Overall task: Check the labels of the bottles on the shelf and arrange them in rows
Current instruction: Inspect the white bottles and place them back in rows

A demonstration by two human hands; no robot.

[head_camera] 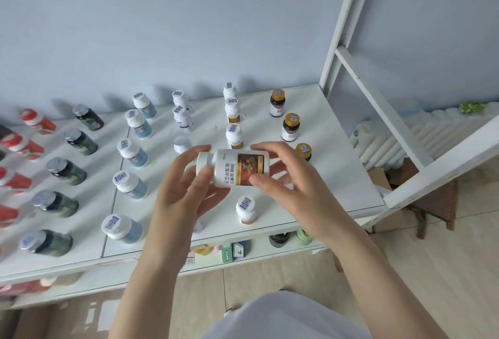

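Observation:
A white bottle [232, 167] with a gold-framed picture label lies on its side in the air above the white shelf [337, 176], label up. My left hand [186, 190] grips its cap end and my right hand [286, 176] grips its base end. On the shelf stand rows of bottles: red ones [24, 147] far left, dark green ones [66, 171], blue-labelled white ones [132, 152], white ones [183, 118], brown-labelled white ones [233, 136] and gold-capped ones [290, 126] at the right. One more white bottle [245, 209] stands near the front edge.
A white slanted frame [378, 101] rises at the shelf's right end. A lower shelf [256, 251] holds small boxes and jars. A white radiator [421, 133] runs along the wall to the right, above a tiled floor.

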